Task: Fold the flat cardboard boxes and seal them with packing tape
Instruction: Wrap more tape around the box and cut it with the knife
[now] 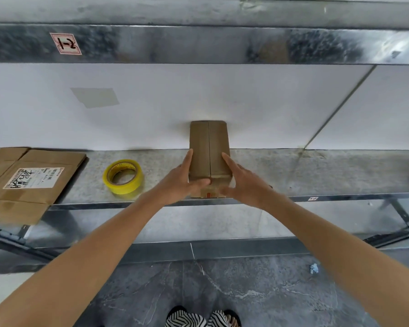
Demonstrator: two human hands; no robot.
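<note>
- The left hand [181, 179] lies flat against the left side of the cardboard box [209, 147], its fingers straight and pointing away from the person.
- Its thumb reaches across the box's near top edge and touches the cardboard there; the hand looks open and pressing rather than clenched.
- The right hand [244, 184] mirrors it on the box's right side, fingers straight and held together along the wall, thumb stretched toward the near face.
- The box is folded up and stands on the metal shelf [316, 173], near the front edge, its far end close to the white wall [222, 90].
- A seam runs down the middle of the top, where the two flaps meet.
- A yellow roll of packing tape [123, 177] lies on the shelf to the left of the box, near the left hand but apart from it.
- Farther left, flat cardboard [57, 159] with a white printed label [33, 178] lies on the shelf and overhangs its front edge.
- Below, striped slippers [198, 319] show on the grey floor [246, 291].
</note>
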